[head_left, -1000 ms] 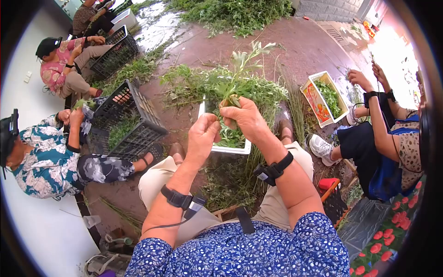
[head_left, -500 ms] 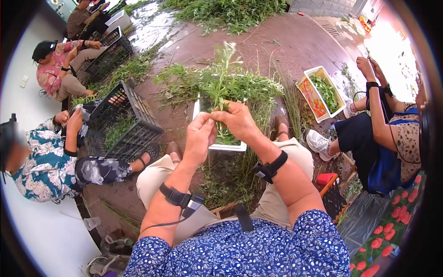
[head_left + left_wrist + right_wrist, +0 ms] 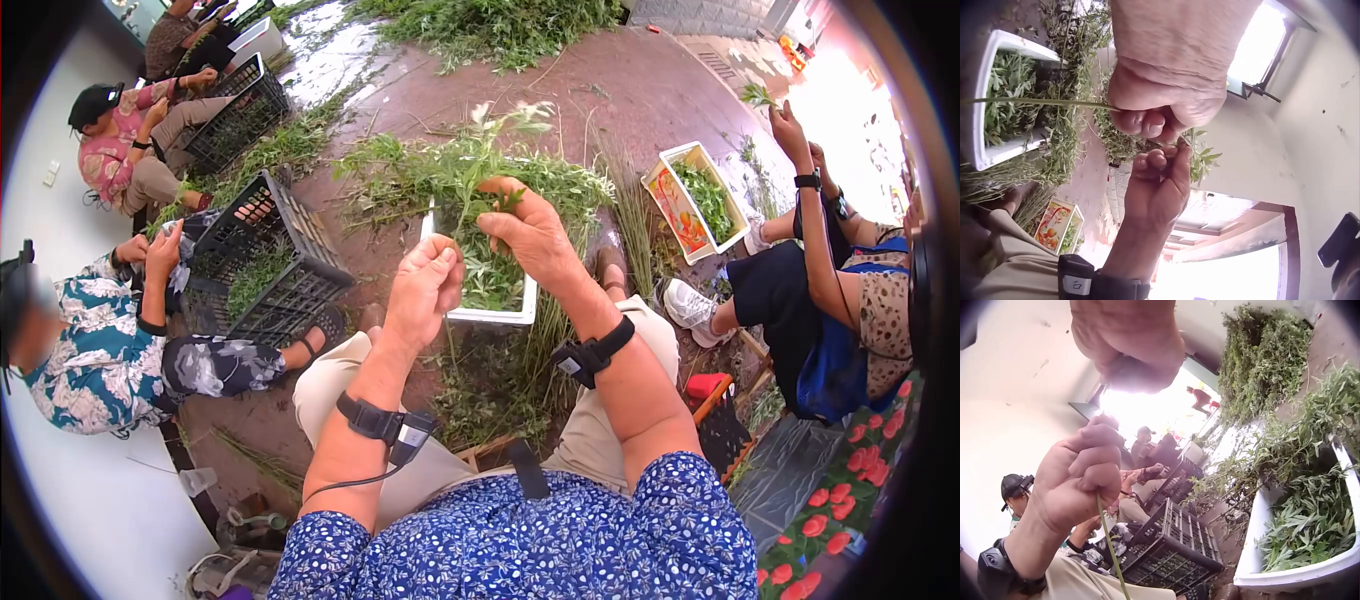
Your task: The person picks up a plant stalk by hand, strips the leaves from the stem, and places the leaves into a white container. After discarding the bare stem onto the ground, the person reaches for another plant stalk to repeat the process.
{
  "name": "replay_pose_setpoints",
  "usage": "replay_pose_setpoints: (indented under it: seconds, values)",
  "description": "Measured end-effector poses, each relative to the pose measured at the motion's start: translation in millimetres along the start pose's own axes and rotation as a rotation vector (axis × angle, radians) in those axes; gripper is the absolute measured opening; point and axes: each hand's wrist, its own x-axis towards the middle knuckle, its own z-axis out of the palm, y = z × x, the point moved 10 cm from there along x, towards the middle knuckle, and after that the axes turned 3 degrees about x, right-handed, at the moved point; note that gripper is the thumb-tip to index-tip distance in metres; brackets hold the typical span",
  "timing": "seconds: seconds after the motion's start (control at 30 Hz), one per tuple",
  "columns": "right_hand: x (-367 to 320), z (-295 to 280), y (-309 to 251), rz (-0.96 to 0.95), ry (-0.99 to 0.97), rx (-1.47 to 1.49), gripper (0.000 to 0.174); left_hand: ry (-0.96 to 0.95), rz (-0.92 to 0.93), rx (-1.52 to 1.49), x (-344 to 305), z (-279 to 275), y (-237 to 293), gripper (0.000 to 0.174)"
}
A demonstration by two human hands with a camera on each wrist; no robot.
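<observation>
My left hand [image 3: 425, 285] is curled round a thin green stem [image 3: 1041, 101], whose bare lower end sticks out below the fist in both wrist views. Up and to the right of it, my right hand [image 3: 530, 235] pinches green leaves [image 3: 507, 201] between thumb and fingers. The leafy top [image 3: 485, 150] of the plant stands up past the right fingers, pale at the tip. Both hands are over a white box [image 3: 490, 317] of picked leaves, with leafy stalks [image 3: 575, 195] heaped across its far side. The right palm's inside is hidden in the right wrist view.
Black crates [image 3: 310, 265] stand on the left beside seated people [image 3: 95, 335]. At the right, a patterned box [image 3: 682, 225] of leaves is near another seated person [image 3: 850, 270]. A big heap of plants [image 3: 500, 30] lies at the back. Loose stalks [image 3: 640, 230] lie near my right foot.
The hands came together at the stem half a second ago. Now they are apart, the right one higher and to the right, the left slightly lower. The leafy top leans more to the right.
</observation>
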Motion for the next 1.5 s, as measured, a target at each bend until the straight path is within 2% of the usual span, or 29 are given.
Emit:
replay_pose_setpoints:
  seconds: [0.03, 0.07, 0.1, 0.17, 0.23, 0.37, 0.43, 0.5, 0.57, 0.6, 0.63, 0.7, 0.87, 0.93, 0.97, 1.03, 1.1, 1.17, 1.3, 1.37, 1.43, 1.5]
  values:
    - [0, 6, 3, 0.032, -0.056, 0.047, 0.026, 0.001, -0.003, 0.002, -1, 0, 0, 0.010]
    - [0, 9, 4, 0.044, -0.065, 0.049, 0.019, 0.001, -0.022, -0.001, -1, 1, -2, 0.011]
    - [1, 8, 6, 0.047, -0.065, 0.051, 0.019, 0.004, -0.042, -0.003, -2, 1, -3, 0.011]
    - [3, 8, 5, -0.033, -0.079, -0.183, 0.011, 0.010, -0.044, 0.014, -3, 3, -2, 0.012]
    - [1, 10, 2, -0.045, -0.067, -0.219, 0.008, 0.014, -0.043, 0.030, -2, 2, -3, 0.012]
    - [-6, 12, 7, -0.045, -0.065, -0.325, 0.007, 0.049, 0.041, 0.090, 2, 0, -1, 0.011]
    - [-7, 22, 9, -0.060, -0.152, -0.453, 0.007, 0.064, 0.075, 0.128, 3, -3, 2, 0.010]
    - [-6, 19, 15, -0.004, -0.148, -0.530, 0.009, 0.127, 0.138, 0.176, 2, -10, 10, 0.010]
    - [-7, 6, 7, -0.083, 0.004, -0.605, 0.011, 0.199, 0.153, 0.209, 2, -18, 17, 0.010]
    - [-5, 3, 10, -0.060, 0.022, -0.653, 0.013, 0.225, 0.201, 0.229, 1, -22, 24, 0.010]
    - [-4, 1, 17, -0.060, 0.023, -0.651, 0.013, 0.249, 0.252, 0.249, 0, -26, 31, 0.010]
    - [-3, 20, 22, -0.249, -0.123, -0.978, 0.015, 0.235, 0.257, 0.259, -1, -25, 32, 0.009]
    - [3, 16, 28, -0.244, -0.120, -0.748, 0.019, 0.265, 0.172, 0.294, -3, -31, 17, 0.007]
    - [6, 7, 19, -0.194, -0.009, -0.429, 0.017, 0.268, 0.155, 0.295, -3, -30, 14, 0.006]
    - [7, 9, 15, -0.195, -0.012, -0.428, 0.017, 0.266, 0.134, 0.298, -3, -30, 11, 0.005]
    - [8, 3, 23, 0.030, 0.053, -0.106, 0.015, 0.229, 0.147, 0.280, -3, -28, 8, 0.006]
    - [8, 3, 18, 0.029, 0.075, -0.074, 0.017, 0.230, 0.095, 0.301, -3, -24, -4, 0.008]
    - [10, 3, 13, 0.013, 0.070, -0.335, 0.014, 0.220, 0.095, 0.320, -3, -20, -7, 0.008]
    - [6, 4, 9, -0.010, 0.105, -0.344, 0.016, 0.208, 0.126, 0.344, 0, -8, -4, 0.009]
    - [0, 10, -3, -0.120, 0.091, -0.651, 0.022, 0.217, 0.153, 0.334, 3, -4, 2, 0.009]
    - [-6, 14, -4, -0.093, 0.069, -0.694, 0.020, 0.226, 0.160, 0.316, 6, -4, 5, 0.006]
    - [-15, 27, -28, -0.400, 0.084, -0.994, 0.019, 0.224, 0.133, 0.243, 7, -3, 1, 0.004]
